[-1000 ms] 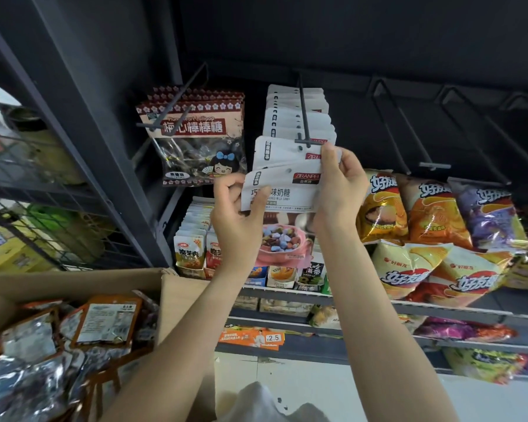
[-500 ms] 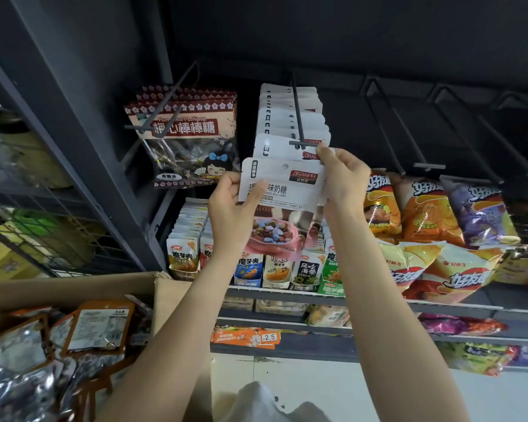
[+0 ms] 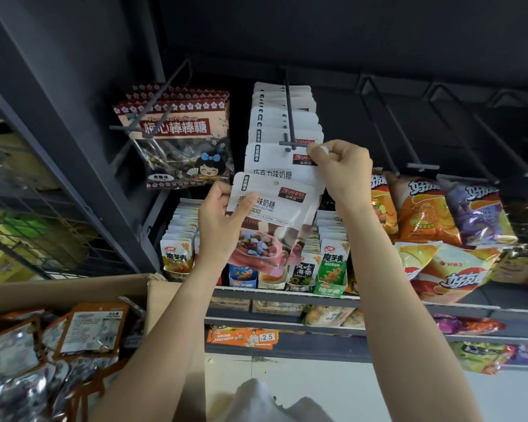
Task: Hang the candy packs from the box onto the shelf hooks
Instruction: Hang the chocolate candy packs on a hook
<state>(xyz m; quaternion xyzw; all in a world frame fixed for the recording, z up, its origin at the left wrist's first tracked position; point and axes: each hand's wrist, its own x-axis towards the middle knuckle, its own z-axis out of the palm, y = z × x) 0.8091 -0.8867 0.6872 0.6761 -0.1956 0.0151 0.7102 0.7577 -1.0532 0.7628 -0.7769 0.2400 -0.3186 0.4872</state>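
We see the left hand (image 3: 223,226) clamped on a white milk-candy pack with a pink bowl picture (image 3: 272,220), held below the dark metal shelf hook (image 3: 290,129). The right hand (image 3: 342,169) pinches the front hung white pack (image 3: 275,162) at the hook's tip.

A white candy pack (image 3: 272,220) printed with coloured candies tilts below the shelf hook (image 3: 289,117), its punched hole free. Another white pack (image 3: 275,161) hangs at the hook's tip. Foil packs fill the cardboard box (image 3: 73,292) lower left.
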